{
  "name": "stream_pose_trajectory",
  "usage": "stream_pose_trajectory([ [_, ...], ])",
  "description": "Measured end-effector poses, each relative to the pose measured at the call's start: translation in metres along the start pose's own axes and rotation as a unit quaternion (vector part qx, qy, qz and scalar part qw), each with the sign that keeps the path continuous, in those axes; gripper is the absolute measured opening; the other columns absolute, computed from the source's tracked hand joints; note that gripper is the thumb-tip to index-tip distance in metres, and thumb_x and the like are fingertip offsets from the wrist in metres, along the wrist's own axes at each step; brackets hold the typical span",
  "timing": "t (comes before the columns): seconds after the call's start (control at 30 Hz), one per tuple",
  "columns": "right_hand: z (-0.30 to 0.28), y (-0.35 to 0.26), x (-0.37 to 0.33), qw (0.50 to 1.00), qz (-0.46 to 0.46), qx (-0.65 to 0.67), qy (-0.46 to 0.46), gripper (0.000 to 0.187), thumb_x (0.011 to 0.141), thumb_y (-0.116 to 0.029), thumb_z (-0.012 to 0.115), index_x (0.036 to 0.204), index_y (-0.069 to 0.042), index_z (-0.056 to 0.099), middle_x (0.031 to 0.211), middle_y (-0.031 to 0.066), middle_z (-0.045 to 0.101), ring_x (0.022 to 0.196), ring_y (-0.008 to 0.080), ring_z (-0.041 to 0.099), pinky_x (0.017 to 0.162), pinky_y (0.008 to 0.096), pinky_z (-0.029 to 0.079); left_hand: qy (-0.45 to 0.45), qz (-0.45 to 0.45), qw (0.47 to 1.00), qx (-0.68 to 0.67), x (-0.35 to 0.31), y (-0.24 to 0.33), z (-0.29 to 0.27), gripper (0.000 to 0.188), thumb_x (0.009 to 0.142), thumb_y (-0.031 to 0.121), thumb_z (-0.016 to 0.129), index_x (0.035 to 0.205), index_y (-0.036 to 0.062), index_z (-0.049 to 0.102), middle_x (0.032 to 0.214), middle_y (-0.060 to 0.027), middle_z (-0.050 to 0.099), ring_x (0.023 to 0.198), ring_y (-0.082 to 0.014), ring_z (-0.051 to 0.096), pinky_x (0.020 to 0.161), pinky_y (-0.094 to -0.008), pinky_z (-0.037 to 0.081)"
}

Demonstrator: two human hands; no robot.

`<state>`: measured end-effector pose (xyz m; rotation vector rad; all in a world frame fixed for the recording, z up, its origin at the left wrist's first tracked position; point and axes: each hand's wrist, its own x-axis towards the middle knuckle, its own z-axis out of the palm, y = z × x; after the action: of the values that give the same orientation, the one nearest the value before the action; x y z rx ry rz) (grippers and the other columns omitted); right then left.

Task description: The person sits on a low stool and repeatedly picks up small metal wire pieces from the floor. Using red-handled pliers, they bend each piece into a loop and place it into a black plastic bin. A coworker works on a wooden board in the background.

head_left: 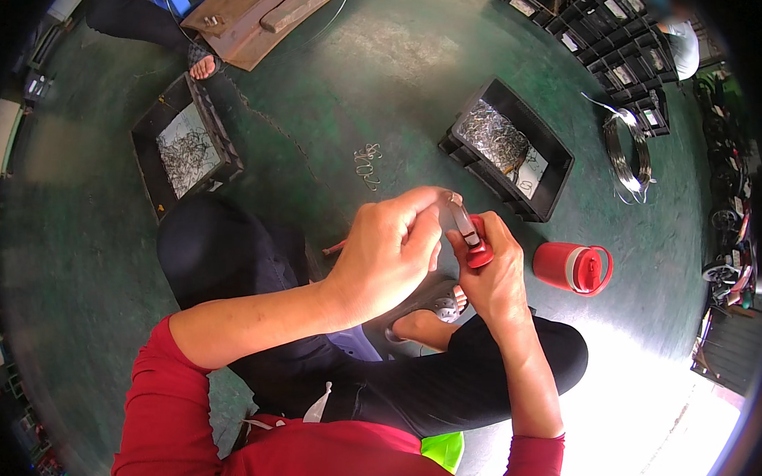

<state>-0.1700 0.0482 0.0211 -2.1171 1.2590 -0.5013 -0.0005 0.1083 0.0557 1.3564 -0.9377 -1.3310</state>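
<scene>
My right hand (493, 263) is wrapped round a red-handled tool (480, 252); its exact kind is unclear. A shiny, curved greyish part (460, 217) rises from the red grip toward my other hand. Just left of it, my left hand (394, 242) is closed, with thumb and forefinger pinched at the upper end of that curved part. Whatever lies between those fingertips is too small to make out. Beyond my hands, several bent wire pieces (366, 165) lie loose on the green floor.
Black crates with bent wire pieces stand ahead, a left crate (143, 155) and a right crate (556, 166). A red tumbler (561, 266) lies right, near my knee. Farther right are a wire coil (641, 154), stacked black crates (610, 28) and a person (684, 48). Another person's foot (204, 67) shows far left.
</scene>
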Motion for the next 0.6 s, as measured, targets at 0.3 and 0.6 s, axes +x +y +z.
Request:
stream_pose_trajectory([
  [0.3, 0.006, 0.006, 0.004, 0.997, -0.033, -0.063, 0.031, 0.025, 0.077, -0.006, 0.073, 0.095, -0.003, 0.055, 0.088, 0.0161, 0.06, 0.082, 0.0393, 0.061, 0.069, 0.0432, 0.049, 0.002, -0.021, 0.999, -0.033, 0.003, -0.003, 0.0, 0.03, 0.104, 0.014, 0.04, 0.122, 0.0008, 0.059, 0.063, 0.0007, 0.051, 0.052, -0.0031, 0.044, 0.046, -0.0207, 0.036],
  [0.6, -0.035, 0.006, 0.012, 0.947, 0.152, 0.202, -0.199, 0.027, 0.09, -0.017, 0.068, 0.111, -0.003, 0.056, 0.08, 0.0033, 0.061, 0.072, 0.0148, 0.06, 0.065, 0.032, 0.047, -0.054, 0.095, 0.992, 0.056, 0.019, -0.005, -0.013, 0.034, 0.103, 0.011, 0.044, 0.136, 0.0027, 0.045, 0.085, -0.007, 0.064, 0.067, -0.0077, 0.056, 0.064, -0.0234, 0.049],
])
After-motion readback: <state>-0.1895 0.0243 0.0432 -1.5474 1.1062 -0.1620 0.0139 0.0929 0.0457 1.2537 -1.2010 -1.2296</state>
